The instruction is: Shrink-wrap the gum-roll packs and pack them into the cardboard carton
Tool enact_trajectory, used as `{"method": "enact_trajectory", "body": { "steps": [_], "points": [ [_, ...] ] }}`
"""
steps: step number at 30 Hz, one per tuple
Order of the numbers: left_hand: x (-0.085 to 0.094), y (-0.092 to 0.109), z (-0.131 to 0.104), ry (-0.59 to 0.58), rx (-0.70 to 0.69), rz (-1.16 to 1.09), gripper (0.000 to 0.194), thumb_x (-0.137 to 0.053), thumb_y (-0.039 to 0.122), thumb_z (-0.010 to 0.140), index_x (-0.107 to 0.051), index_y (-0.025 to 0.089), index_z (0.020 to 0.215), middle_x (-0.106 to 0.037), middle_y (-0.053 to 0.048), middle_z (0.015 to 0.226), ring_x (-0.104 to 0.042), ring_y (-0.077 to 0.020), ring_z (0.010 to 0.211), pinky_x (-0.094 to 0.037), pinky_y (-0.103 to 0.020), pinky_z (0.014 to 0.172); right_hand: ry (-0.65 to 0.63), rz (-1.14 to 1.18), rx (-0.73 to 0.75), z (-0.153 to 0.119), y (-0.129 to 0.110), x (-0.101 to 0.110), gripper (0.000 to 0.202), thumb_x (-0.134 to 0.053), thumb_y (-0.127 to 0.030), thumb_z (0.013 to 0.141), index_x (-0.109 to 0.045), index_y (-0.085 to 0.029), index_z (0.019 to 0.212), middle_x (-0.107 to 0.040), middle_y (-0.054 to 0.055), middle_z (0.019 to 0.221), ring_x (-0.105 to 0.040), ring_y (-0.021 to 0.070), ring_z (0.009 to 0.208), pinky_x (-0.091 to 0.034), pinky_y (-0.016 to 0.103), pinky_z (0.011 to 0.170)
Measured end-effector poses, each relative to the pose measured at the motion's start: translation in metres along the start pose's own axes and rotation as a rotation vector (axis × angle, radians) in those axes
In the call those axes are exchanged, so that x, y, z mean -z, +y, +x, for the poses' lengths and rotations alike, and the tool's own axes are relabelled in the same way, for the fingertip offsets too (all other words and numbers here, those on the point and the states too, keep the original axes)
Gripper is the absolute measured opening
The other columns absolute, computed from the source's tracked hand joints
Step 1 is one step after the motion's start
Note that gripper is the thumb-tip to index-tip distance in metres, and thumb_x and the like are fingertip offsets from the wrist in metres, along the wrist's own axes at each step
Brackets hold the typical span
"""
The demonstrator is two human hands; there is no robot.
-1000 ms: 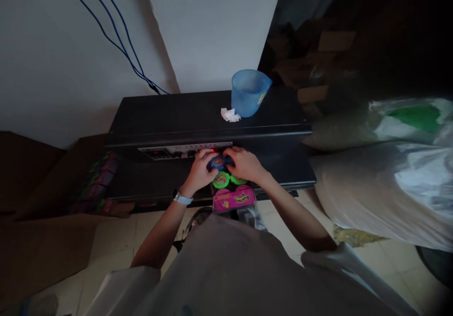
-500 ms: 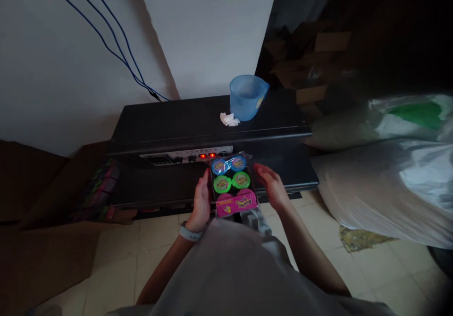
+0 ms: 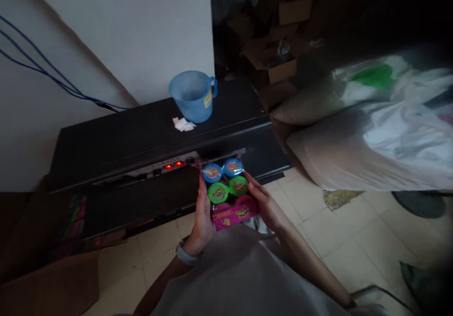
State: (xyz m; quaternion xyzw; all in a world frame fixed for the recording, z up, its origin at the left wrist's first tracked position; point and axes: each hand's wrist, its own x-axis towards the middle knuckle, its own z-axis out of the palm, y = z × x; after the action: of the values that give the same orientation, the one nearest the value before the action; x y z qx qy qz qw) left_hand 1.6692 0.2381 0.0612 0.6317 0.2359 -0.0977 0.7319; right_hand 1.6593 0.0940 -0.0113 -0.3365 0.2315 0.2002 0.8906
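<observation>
A clear-wrapped pack (image 3: 227, 191) with blue, green and pink round containers is held between both hands, near my body. My left hand (image 3: 203, 217) presses its left side, with a pale band on the wrist. Against the right side rests my right hand (image 3: 264, 200), fingers along the edge. Loose clear film sticks up at the pack's far end. Beyond it stands a black machine (image 3: 123, 139) with two lit red switches (image 3: 173, 165) on its front panel.
On the machine top are a blue measuring jug (image 3: 193, 98) and crumpled white paper (image 3: 183, 124). Large filled sacks (image 3: 339, 150) lie at the right. Open cardboard boxes (image 3: 283, 68) stand behind; another carton (image 3: 53, 283) is at lower left.
My view has turned right, so the machine and jug appear further left. My right hand, apart from the pack before, has closed in on its right side.
</observation>
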Motion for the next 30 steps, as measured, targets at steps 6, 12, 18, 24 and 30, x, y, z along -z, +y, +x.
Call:
{"method": "enact_trajectory", "body": {
  "steps": [6, 12, 18, 24, 30],
  "points": [
    [-0.077, -0.035, 0.023, -0.108, -0.035, 0.227, 0.078, -0.060, 0.038, 0.087, -0.018, 0.042, 0.152, -0.018, 0.009, 0.162, -0.021, -0.0202, 0.149, -0.027, -0.034, 0.121, 0.043, -0.067, 0.197, -0.017, -0.064, 0.061, 0.071, -0.071, -0.029, 0.076, -0.039, -0.037, 0.139, -0.049, -0.002, 0.144, -0.052, 0.0241, 0.126, -0.048, 0.039, 0.100],
    [-0.163, -0.075, 0.059, -0.319, -0.229, 0.709, 0.054, -0.065, 0.017, 0.072, -0.051, 0.025, 0.124, -0.055, -0.005, 0.130, -0.053, -0.0256, 0.122, -0.040, -0.040, 0.107, -0.011, -0.065, 0.236, 0.001, -0.129, 0.138, 0.047, -0.065, -0.019, 0.075, -0.040, -0.030, 0.113, -0.060, 0.000, 0.111, -0.059, 0.0164, 0.086, -0.048, 0.027, 0.070],
    [-0.234, -0.105, 0.080, -0.162, -0.360, 0.950, 0.032, -0.067, 0.020, 0.069, -0.059, 0.022, 0.100, -0.059, -0.004, 0.106, -0.056, -0.0214, 0.105, -0.042, -0.035, 0.096, -0.077, -0.199, 0.259, 0.030, -0.162, 0.201, 0.046, -0.063, -0.020, 0.075, -0.039, -0.027, 0.114, -0.056, 0.002, 0.110, -0.053, 0.0179, 0.094, -0.044, 0.029, 0.076],
    [-0.282, -0.119, 0.090, -0.068, -0.383, 1.048, 0.023, -0.064, 0.019, 0.072, -0.062, 0.023, 0.095, -0.059, -0.003, 0.104, -0.058, -0.0181, 0.097, -0.044, -0.031, 0.088, -0.105, -0.245, 0.281, 0.048, -0.182, 0.241, 0.046, -0.059, -0.017, 0.076, -0.040, -0.028, 0.117, -0.055, 0.000, 0.107, -0.051, 0.0173, 0.093, -0.044, 0.029, 0.078],
    [-0.327, -0.132, 0.124, -0.135, -0.444, 1.079, 0.016, -0.061, 0.019, 0.075, -0.062, 0.022, 0.091, -0.061, -0.004, 0.100, -0.057, -0.0211, 0.102, -0.043, -0.034, 0.093, -0.058, -0.215, 0.330, 0.073, -0.206, 0.276, 0.049, -0.059, -0.018, 0.076, -0.039, -0.028, 0.119, -0.056, 0.002, 0.114, -0.053, 0.0200, 0.100, -0.045, 0.032, 0.083]
  ]
}}
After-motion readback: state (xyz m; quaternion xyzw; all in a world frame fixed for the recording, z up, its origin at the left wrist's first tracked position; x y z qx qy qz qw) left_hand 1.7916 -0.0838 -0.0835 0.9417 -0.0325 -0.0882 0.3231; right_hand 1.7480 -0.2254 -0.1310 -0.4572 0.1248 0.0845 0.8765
